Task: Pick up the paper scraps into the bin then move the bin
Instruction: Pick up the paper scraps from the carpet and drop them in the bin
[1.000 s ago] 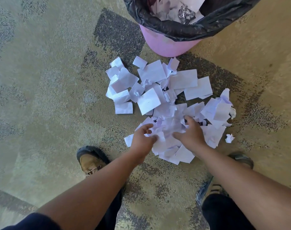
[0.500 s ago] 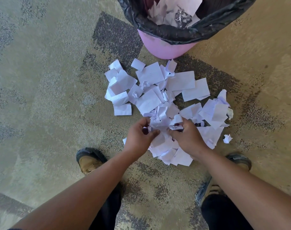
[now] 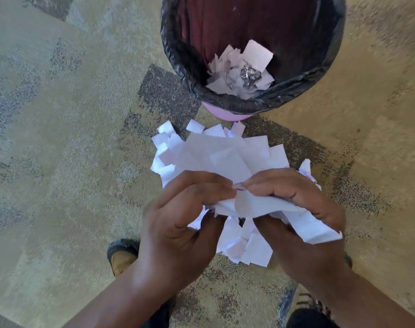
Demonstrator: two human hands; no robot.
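Observation:
My left hand (image 3: 178, 223) and my right hand (image 3: 296, 216) are raised together, both closed around one bunch of white paper scraps (image 3: 256, 207). Beneath and beyond my hands, more loose paper scraps (image 3: 216, 147) lie in a heap on the carpet. The pink bin (image 3: 225, 116) with a black liner (image 3: 192, 84) stands just past the heap, its mouth open toward me. Inside it lie several paper pieces and a crumpled foil ball (image 3: 249, 74).
Patterned beige and grey carpet (image 3: 71, 150) runs all around. My left shoe (image 3: 121, 256) shows below my left hand, and my right shoe (image 3: 298, 304) sits at the bottom right.
Both hands have closed on a bunch of scraps and lifted it off the heap toward the camera. The view has tilted, so the bin's inside now shows.

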